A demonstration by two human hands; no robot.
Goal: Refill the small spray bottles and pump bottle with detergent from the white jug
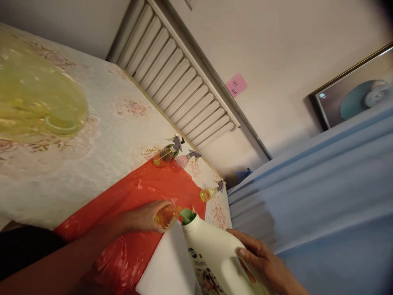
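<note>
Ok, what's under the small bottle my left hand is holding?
The small bottle sits over the red plastic sheet, beside a white pad. The left hand covers its base, so contact is hidden.

White jug base beyond the bottom edge

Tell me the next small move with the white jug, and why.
Probably tip the white jug a little further: the right hand holds it tilted, its green spout right at the small yellow bottle gripped by the left hand.
</note>
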